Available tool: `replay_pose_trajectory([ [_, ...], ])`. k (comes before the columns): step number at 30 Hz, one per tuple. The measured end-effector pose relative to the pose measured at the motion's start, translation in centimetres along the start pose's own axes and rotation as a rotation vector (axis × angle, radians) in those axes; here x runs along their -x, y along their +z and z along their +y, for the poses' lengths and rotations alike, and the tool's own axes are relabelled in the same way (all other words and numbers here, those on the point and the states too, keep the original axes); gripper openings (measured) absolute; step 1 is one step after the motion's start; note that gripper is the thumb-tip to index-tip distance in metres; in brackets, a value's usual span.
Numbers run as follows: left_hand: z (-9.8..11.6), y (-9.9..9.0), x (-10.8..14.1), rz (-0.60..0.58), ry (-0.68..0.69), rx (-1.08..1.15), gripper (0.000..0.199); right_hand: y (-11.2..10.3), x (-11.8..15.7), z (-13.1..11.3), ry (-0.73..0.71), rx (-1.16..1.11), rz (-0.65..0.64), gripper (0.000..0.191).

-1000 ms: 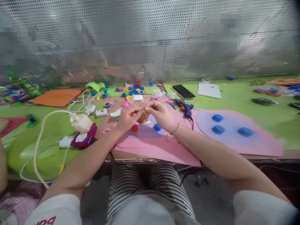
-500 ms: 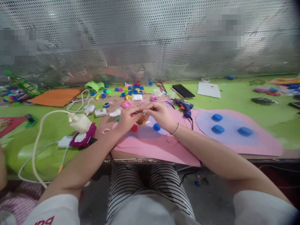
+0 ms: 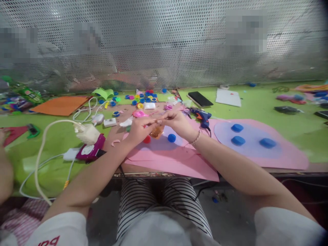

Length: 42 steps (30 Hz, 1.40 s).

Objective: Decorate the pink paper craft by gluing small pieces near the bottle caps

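Note:
My left hand (image 3: 142, 129) and my right hand (image 3: 178, 124) meet fingertip to fingertip above pink paper (image 3: 176, 165). Both are closed in a pinch; whatever lies between the fingertips is too small to name. Just under the fingers is a shiny orange-brown piece (image 3: 157, 132), partly covered; whether it is held or resting on the paper I cannot tell. A red bottle cap (image 3: 147, 139) sits beside my left hand, and a blue bottle cap (image 3: 171, 138) lies below my right hand, on a lilac paper shape (image 3: 164, 146).
A glue gun (image 3: 202, 118) with a dark cord lies right of my hands. Further right, blue caps (image 3: 238, 140) sit on another lilac oval. A purple power adapter (image 3: 91, 150) with cables is at left. Loose caps (image 3: 147, 97) and a phone (image 3: 200, 99) lie behind. Someone's arm (image 3: 5, 171) shows far left.
My right hand and wrist have shifted slightly right and the fingers have turned a little. More of the orange-brown piece shows. At far left, the other person's arm has moved further into view.

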State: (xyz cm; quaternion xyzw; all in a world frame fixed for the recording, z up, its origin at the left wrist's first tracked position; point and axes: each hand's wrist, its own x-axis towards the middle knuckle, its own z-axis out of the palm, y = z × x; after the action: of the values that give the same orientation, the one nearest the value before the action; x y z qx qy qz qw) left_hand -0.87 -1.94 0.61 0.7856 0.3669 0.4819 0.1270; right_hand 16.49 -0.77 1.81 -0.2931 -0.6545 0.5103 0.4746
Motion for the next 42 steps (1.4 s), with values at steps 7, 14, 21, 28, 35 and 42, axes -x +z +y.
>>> replay_pose_trajectory([
  [7, -0.2, 0.0, -0.1, 0.032, -0.008, 0.049, 0.007, 0.2, 0.0, 0.3, -0.012, 0.079, -0.017, 0.014],
  [14, -0.3, 0.1, -0.1, 0.062, -0.127, 0.16, 0.006, 0.6, 0.0, 0.9, -0.001, -0.028, -0.035, 0.018],
  [21, -0.7, 0.2, 0.0, 0.058, -0.123, 0.16, 0.009, 0.7, -0.2, 1.4, -0.009, -0.128, 0.013, 0.022],
  [28, -0.2, 0.1, 0.0, 0.075, -0.067, 0.063, 0.019, 0.5, -0.2, 1.4, -0.027, -0.081, 0.022, 0.022],
  [35, -0.3, 0.2, 0.0, 0.098, -0.051, 0.054, 0.025, 0.6, 0.0, 1.0, -0.037, -0.031, 0.002, 0.025],
  [42, -0.4, 0.2, 0.1, 0.097, 0.017, -0.027, 0.012, 0.5, 0.0, 1.4, -0.039, -0.026, 0.051, 0.022],
])
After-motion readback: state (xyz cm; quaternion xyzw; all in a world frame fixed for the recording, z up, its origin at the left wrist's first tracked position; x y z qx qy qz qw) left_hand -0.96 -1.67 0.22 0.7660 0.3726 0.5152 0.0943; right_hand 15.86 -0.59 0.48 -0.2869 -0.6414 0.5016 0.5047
